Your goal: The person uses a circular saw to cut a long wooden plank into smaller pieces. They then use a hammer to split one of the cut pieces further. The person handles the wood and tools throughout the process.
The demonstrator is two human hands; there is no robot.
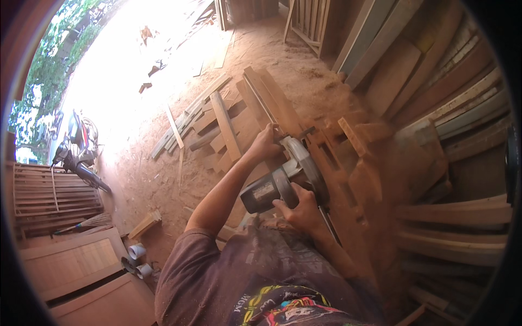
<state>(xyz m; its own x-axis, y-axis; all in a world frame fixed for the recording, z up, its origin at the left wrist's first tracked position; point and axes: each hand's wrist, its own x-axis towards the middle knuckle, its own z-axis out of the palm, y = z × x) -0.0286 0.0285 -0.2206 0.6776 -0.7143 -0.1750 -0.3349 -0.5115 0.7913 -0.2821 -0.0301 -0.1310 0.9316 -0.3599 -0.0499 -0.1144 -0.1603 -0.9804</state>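
Observation:
A circular saw (309, 165) with a grey blade guard and a dark motor housing sits on a long wooden board (272, 98) at the middle of the view. My right hand (302, 209) is closed around the saw's rear handle. Near the saw's front, my left hand (265, 142) is curled at the left edge of the board, just beside the guard. Its fingertips are partly hidden, so I cannot make out whether it grips the board or the saw's base. The blade is out of sight.
Wood offcuts (225, 127) lie in a pile left of the board on the sawdust-covered floor. Stacked planks (451, 108) line the right side. Door panels (76, 263) and slatted frames (57, 190) are at the left, with a motorcycle (79, 157) behind them.

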